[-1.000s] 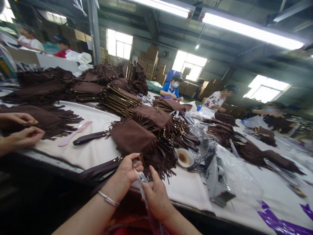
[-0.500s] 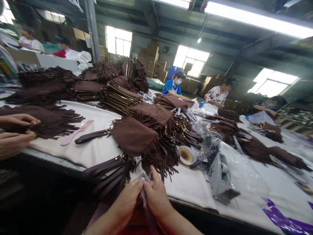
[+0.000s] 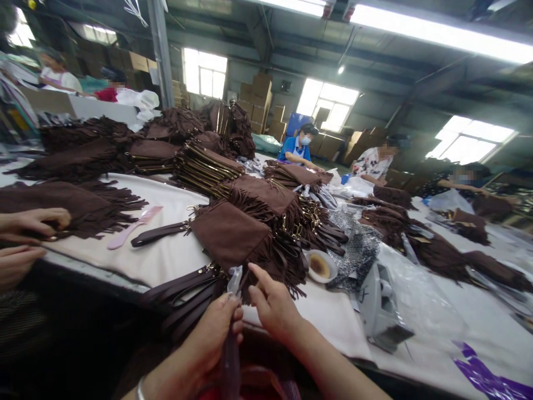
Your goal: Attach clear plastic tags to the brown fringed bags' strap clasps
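Observation:
My left hand (image 3: pixel 219 325) is closed around a dark brown wrist strap (image 3: pixel 230 358) covered in a clear plastic sleeve (image 3: pixel 234 279). The sleeve's crumpled end sticks up above my fingers. Just right of it, my right hand (image 3: pixel 277 308) is off the strap, its index finger stretched out and nothing visible in it. Beyond both hands lies a brown fringed pouch (image 3: pixel 231 233) with a loose wrist strap (image 3: pixel 160 233) at its left. More brown straps (image 3: pixel 187 291) hang over the table edge beside my left hand.
A tape dispenser (image 3: pixel 381 308), a bowl with brown residue (image 3: pixel 320 265) and a pink comb (image 3: pixel 133 228) lie on the table. Stacked pouches (image 3: pixel 204 172) rise behind. A co-worker's hands (image 3: pixel 33 228) are at the left; other people sit across the table.
My right hand has come away from the strap and moved right, its fingers loosening. My left hand keeps hold. The co-worker's hands at the left have shifted.

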Available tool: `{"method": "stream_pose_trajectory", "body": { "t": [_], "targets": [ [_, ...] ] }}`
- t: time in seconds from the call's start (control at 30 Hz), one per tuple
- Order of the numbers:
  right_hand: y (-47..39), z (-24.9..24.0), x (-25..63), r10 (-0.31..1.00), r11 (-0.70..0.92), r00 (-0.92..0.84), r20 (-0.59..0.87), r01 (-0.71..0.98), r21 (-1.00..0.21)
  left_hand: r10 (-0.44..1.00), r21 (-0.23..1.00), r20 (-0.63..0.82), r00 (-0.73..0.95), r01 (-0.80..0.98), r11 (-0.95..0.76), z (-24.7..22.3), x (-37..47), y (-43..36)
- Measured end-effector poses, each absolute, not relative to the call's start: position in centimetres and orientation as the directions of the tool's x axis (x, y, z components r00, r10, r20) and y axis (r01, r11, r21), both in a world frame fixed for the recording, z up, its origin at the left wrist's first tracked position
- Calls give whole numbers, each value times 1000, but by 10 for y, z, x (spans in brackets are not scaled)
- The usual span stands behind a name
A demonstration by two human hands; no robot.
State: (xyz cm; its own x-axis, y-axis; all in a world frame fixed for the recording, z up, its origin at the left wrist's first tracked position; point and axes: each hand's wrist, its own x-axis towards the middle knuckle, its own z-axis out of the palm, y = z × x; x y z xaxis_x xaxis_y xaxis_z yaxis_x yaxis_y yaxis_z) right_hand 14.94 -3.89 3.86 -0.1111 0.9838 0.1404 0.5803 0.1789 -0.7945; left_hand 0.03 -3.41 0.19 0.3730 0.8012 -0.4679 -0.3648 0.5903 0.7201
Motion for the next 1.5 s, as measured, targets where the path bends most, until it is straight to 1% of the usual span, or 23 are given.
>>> {"method": "stream_pose_trajectory", "body": {
  "t": [0.1, 0.17, 0.2, 0.23, 0.27, 0.3, 0.33, 0.4, 0.43, 0.47, 0.5, 0.53, 0.6, 0.7, 0.8, 0.97, 1.03, 1.1, 1.17, 1.23, 1.3, 1.4, 1.5],
  "targets": [
    [-21, 46, 150, 968, 235, -234, 91, 721, -651, 761, 710, -503, 410, -307, 634, 6, -14, -28],
    [-15, 42, 151, 983, 181, -173, 68, 819, -544, 732, 699, -526, 433, -270, 662, 8, -25, -24],
    [-15, 40, 151, 990, 142, -113, 88, 838, -527, 717, 691, -539, 441, -255, 676, 9, -29, -23],
    [-15, 36, 151, 993, 108, -59, 106, 828, -551, 704, 683, -550, 449, -244, 689, 11, -33, -22],
    [-16, 33, 149, 995, 75, -19, 97, 789, -610, 695, 678, -555, 458, -236, 696, 13, -35, -20],
    [-17, 30, 147, 999, 32, -2, 44, 718, -695, 690, 678, -552, 469, -230, 698, 16, -36, -20],
    [-18, 27, 143, 999, -29, -17, -50, 616, -787, 687, 682, -543, 484, -223, 696, 18, -35, -19],
    [-19, 21, 131, 956, -212, -124, -265, 329, -920, 678, 694, -522, 518, -203, 690, 24, -31, -17],
    [-18, 18, 123, 925, -310, -176, -338, 166, -936, 671, 698, -515, 533, -193, 689, 26, -29, -16],
    [-16, 16, 116, 907, -378, -199, -371, 6, -926, 664, 699, -515, 542, -183, 691, 28, -26, -15],
    [-13, 14, 109, 906, -405, -191, -377, -130, -905, 655, 697, -519, 549, -172, 696, 29, -24, -14],
    [-10, 13, 103, 914, -402, -159, -374, -228, -887, 646, 692, -525, 554, -163, 703, 30, -22, -14],
    [-3, 12, 96, 927, -372, -81, -365, -310, -875, 628, 686, -531, 568, -146, 713, 30, -24, -14],
    [8, 14, 96, 937, -330, -14, -349, -366, -870, 568, 689, -531, 629, -71, 722, 28, -38, -22],
    [15, 17, 100, 928, -315, 39, -370, -448, -837, 506, 696, -544, 669, 24, 717, 22, -65, -39],
    [16, 20, 101, 911, -338, 41, -411, -500, -797, 460, 727, -565, 685, 149, 671, 5, -112, -76],
    [15, 21, 101, 907, -345, 36, -420, -510, -788, 467, 763, -541, 699, 174, 623, 5, -122, -80],
    [14, 22, 100, 903, -355, 26, -428, -515, -780, 480, 829, -458, 748, 165, 534, 12, -126, -72],
    [13, 23, 99, 898, -368, 15, -440, -523, -769, 501, 882, -359, 787, 111, 458, 24, -123, -57],
    [12, 24, 97, 891, -376, 17, -453, -533, -758, 546, 879, -319, 775, 25, 477, 34, -111, -42],
    [10, 25, 96, 892, -369, 23, -451, -539, -757, 592, 834, -360, 721, -36, 550, 37, -93, -33],
    [7, 25, 97, 895, -365, 27, -444, -528, -767, 592, 755, -455, 666, -64, 653, 30, -63, -31],
    [6, 21, 99, 893, -376, 24, -450, -512, -773, 593, 715, -498, 633, -88, 694, 21, -42, -32]
  ]
}}
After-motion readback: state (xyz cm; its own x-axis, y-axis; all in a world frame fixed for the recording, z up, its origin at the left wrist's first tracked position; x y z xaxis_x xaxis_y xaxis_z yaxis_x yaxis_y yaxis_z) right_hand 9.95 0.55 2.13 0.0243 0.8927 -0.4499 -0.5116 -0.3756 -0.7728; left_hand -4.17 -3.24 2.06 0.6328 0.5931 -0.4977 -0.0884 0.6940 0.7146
